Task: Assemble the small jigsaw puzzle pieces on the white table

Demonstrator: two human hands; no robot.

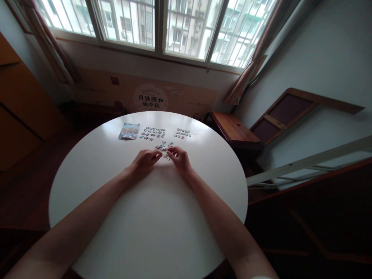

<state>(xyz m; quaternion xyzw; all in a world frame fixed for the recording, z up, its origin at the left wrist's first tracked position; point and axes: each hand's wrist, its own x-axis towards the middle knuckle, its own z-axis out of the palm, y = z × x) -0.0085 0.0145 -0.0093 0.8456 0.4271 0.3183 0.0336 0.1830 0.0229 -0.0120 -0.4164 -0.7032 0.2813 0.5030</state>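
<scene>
Both my hands rest on a round white table (145,224), close together near its middle. My left hand (145,159) has its fingers curled, pinching at small jigsaw pieces. My right hand (178,158) is curled the same way, its fingertips at a small cluster of joined puzzle pieces (163,147) between the two hands. Further back lie a spread of loose pieces (152,133) and a smaller group of loose pieces (182,133). A colourful picture card (129,131) lies at the back left.
A large barred window (162,27) fills the far wall, with a printed cardboard panel (151,99) below it. A wooden bench (232,130) and leaning wooden frames (290,116) stand to the right. A wooden cabinet (20,104) is at the left.
</scene>
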